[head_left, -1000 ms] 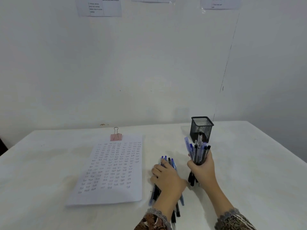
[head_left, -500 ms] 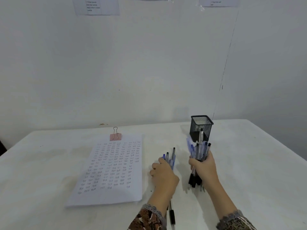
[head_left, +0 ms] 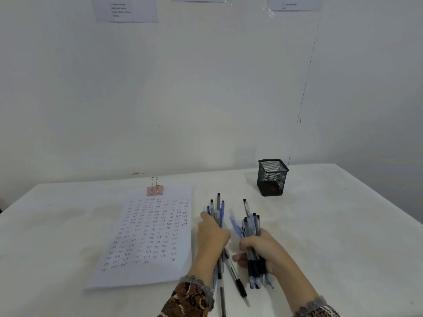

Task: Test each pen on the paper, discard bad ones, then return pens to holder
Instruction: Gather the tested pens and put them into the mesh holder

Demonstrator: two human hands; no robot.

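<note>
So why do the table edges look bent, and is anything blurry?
Head view: the wide-angle lens bows the table edges; light is soft and even, a faint shadow left of the mesh holder; the wall notes are too blurred to read; the thumb of the right hand, gripping the pen bundle, looks smeared.

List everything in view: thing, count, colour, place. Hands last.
table: one, white, under everything
paper: one, white, handwritten marks, left of hands
binder clip: one, pink, paper's far edge
pen holder: one, black mesh, far right
loose pens: several, blue and black, under left hand
pen bundle: several, blue and black, in right hand
wall notices: three, white, top
left hand: on loose pens
right hand: grips pen bundle
</note>
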